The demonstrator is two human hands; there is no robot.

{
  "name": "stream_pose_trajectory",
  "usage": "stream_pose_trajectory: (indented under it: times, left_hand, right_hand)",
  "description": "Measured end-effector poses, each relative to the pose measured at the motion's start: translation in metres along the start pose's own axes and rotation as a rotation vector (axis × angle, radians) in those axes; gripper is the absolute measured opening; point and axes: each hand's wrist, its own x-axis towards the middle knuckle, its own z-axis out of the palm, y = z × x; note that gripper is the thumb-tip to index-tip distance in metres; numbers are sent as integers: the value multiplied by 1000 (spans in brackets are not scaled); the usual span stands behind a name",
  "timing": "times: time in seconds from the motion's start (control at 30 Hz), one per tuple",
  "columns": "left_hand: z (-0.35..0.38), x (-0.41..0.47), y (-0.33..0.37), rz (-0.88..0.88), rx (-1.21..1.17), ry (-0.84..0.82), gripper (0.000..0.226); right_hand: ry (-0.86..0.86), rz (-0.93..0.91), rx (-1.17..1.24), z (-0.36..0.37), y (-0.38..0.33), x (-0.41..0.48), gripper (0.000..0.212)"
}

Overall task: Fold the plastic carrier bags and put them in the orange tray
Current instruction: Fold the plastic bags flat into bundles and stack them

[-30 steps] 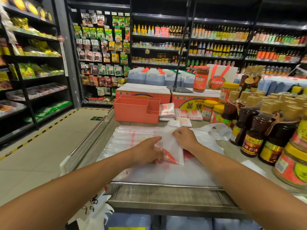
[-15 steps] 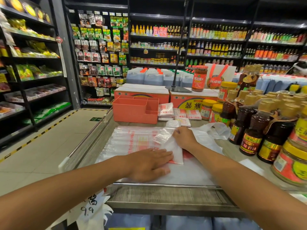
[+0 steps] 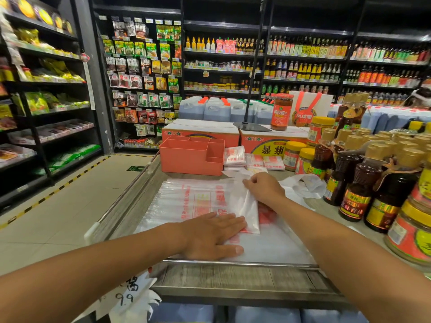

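Pressing crinkly translucent plastic bag (image 3: 246, 206) flat.

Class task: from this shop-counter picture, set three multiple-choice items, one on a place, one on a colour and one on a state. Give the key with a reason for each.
1. Where is the orange tray?
A) at the counter's near edge
B) at the far side of the counter, beyond the spread bags
C) on top of the spread bags

2. What colour is the print on the spread bags?
A) red
B) green
C) blue

3. How does the left hand lie?
A) clenched in a fist
B) palm up in the air
C) flat, pressing down on the bags

Key:
1 B, the tray stands behind the bags.
2 A, the lettering shows red.
3 C, its straight fingers lie on the plastic, at the edge of the folded bag.
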Motion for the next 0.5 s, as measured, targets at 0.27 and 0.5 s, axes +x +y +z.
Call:
stream_pose_trajectory:
  times: [0.27,0.5]
  left_hand:
    - [0,0,-1,-3,-26,-2,74]
    - [2,2,-4,-2,-51,2,74]
  right_hand:
    - [10,71,-265,-3,20,6,36]
    - [172,-159,-121,-24,-12,-16,13]
